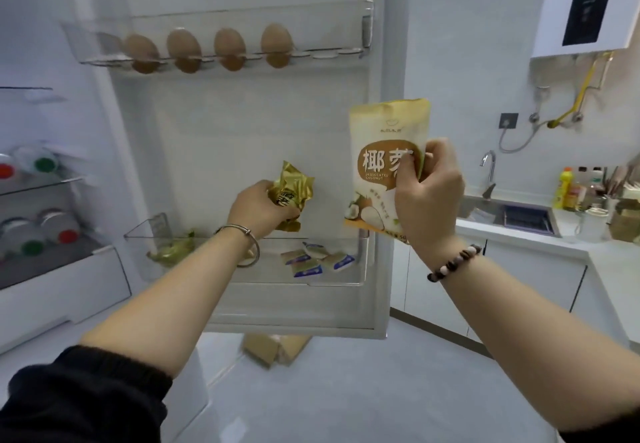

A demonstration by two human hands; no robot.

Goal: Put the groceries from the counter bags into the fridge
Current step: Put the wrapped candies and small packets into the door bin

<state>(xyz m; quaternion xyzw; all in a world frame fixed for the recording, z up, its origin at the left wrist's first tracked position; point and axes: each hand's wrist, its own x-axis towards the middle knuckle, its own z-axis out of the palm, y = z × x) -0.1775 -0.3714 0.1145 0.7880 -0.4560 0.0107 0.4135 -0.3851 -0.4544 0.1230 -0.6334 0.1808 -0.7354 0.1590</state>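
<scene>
Upper door shelf [329, 14] holds 4 eggs [228, 48]; lower door shelf [362, 262] holds small packets [317, 262].

We note the lower door bin [362, 259] open from above, with bare door wall between it and the egg shelf [329, 27]. A gold packet [169, 254] fills its left end and small blue-and-white packets [311, 262] its right half; the stretch between them looks free.

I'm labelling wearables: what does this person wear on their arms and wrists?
The left wrist carries a silver bangle; the right wrist a bracelet of dark and pale beads. A black sleeve with a gathered cuff is pushed up the left arm. The left hand and right hand are ungloved.
</scene>
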